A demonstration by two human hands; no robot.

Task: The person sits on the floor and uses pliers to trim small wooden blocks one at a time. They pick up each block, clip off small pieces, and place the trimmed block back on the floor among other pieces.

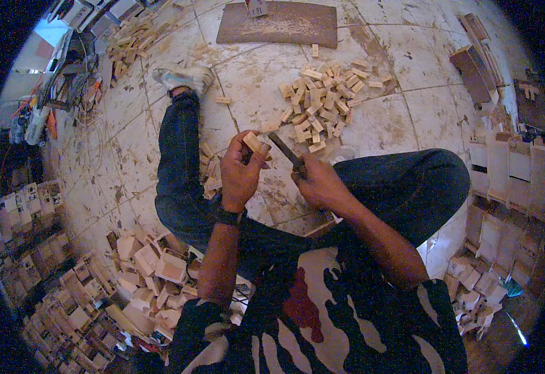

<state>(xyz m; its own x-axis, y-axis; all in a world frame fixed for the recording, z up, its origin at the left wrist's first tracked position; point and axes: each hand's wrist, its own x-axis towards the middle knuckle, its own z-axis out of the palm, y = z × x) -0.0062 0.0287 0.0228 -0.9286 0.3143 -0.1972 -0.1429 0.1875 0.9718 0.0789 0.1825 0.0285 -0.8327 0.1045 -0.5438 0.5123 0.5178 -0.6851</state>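
Held up between the fingers of my left hand [240, 171] is a small pale wooden block [253, 143], tilted toward the right. My right hand [322, 182] grips a dark, flat metal file [285, 150] by its near end. The file's far end points up and left, close beside the block; whether the two touch I cannot tell. Just beyond my hands lies a heap of small wooden blocks [322, 103] on the tiled floor. Some more blocks [210, 168] lie between my left leg and left hand.
A brown board [277, 26] strewn with shavings lies at the far side. Larger wooden pieces [160, 268] are piled at the near left, and stacked wooden parts [512, 168] line the right. Cables and tools [42, 121] sit at the left. My bent legs [403, 190] frame the work area.
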